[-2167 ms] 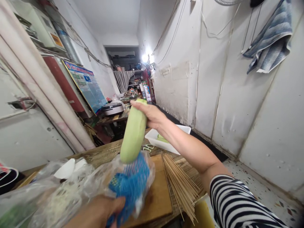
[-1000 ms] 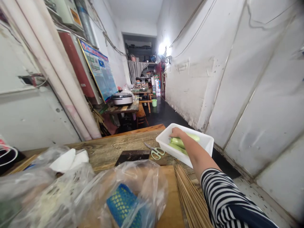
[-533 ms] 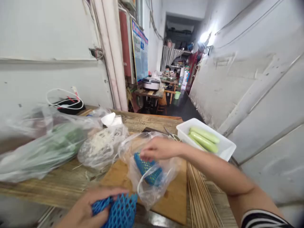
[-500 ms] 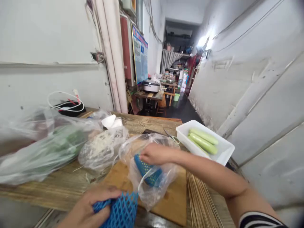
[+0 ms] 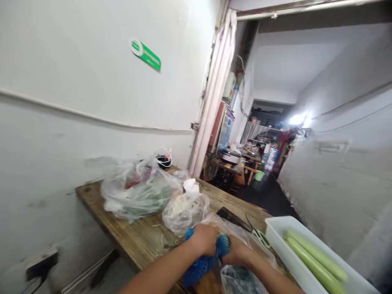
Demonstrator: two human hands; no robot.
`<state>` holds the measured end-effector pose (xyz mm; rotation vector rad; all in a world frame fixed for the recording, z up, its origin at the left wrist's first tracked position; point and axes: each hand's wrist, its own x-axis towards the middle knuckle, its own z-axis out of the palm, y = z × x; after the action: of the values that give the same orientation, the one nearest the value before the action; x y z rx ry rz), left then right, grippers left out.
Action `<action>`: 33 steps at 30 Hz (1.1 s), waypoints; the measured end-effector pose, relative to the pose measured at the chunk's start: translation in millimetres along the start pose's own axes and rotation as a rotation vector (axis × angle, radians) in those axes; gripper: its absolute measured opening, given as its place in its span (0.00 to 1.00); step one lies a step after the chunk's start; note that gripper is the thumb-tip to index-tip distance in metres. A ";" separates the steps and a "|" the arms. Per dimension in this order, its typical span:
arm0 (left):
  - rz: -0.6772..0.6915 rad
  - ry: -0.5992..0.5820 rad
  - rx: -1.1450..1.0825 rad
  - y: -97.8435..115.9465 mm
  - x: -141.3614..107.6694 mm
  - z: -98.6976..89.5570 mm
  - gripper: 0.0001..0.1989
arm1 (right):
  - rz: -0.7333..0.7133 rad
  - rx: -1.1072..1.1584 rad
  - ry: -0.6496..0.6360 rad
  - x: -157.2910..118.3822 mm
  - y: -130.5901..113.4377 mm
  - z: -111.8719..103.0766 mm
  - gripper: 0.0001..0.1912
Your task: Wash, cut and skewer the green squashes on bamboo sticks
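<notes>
Left hand [image 5: 203, 240] and right hand [image 5: 239, 251] now together on the blue mesh sleeve [image 5: 199, 267] (well apart moments ago)

**A wooden table [image 5: 128, 232] along the left wall [image 5: 76, 81] of your narrow corridor [image 5: 269, 200].**
At lower right, you have a white plastic tub [image 5: 275, 241] of pale green gourds [image 5: 315, 255], just beside a cleaver [image 5: 232, 218] and green-handled scissors [image 5: 260, 238]. At center left sits a plastic bag of greens [image 5: 143, 200]; a rice cooker [image 5: 231, 156] stands far down the corridor.

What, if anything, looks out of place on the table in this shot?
Only a small thing: a few pale strands lie loose on the wooden table, beside the clear plastic bag of pale shreds, and may have come from it. Nothing looks damaged. The whole view is tilted, but the room itself doesn't look askew.
</notes>
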<state>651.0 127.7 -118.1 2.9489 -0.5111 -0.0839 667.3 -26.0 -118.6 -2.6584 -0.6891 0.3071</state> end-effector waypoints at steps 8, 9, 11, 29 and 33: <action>-0.066 -0.181 0.031 -13.7 18.4 22.7 0.27 | -0.210 0.535 0.025 -58.3 7.0 -61.2 0.42; -0.068 -0.192 0.019 -14.9 20.9 23.0 0.27 | -0.210 0.624 0.100 -60.4 8.0 -67.1 0.41; -0.064 -0.194 -0.025 -18.4 24.3 19.8 0.27 | -0.157 0.806 0.330 -59.8 11.2 -79.2 0.35; 0.297 0.523 -0.677 15.8 -13.5 -140.6 0.31 | -0.020 1.289 0.788 -31.0 -11.8 -130.7 0.26; 0.292 0.658 -0.704 29.3 -0.4 -124.1 0.37 | -0.134 1.237 0.583 -22.7 -36.2 -118.6 0.30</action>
<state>650.9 117.4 9.0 2.0250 -0.6272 0.5877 667.9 -43.9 6.1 -1.3894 -0.2938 -0.0906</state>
